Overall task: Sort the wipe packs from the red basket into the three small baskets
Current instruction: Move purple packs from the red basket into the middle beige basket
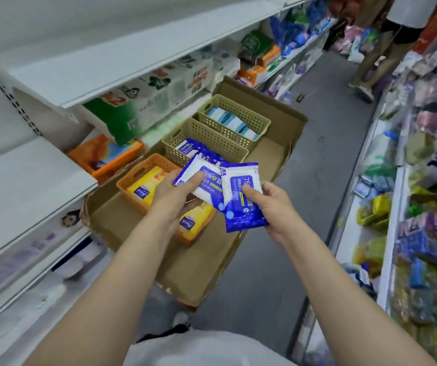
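Observation:
My left hand [171,192] pinches a blue-and-white alcohol wipe pack [205,183], and my right hand [274,210] pinches a second one [242,199]. Both packs hover over a cardboard tray [212,260] that holds three small baskets in a row. The near orange basket [138,171] contains yellow wipe packs [146,188]. The middle beige basket [212,140] holds blue-and-white packs [188,149] like mine. The far beige basket [249,113] holds light blue and white packs [231,122]. No red basket is in view.
White shop shelves [37,180] run along the left with tissue packs and an orange box [101,157]. Stocked shelves [410,220] line the right side. The grey aisle floor [317,167] lies between, and a person's legs [378,62] stand at the far end.

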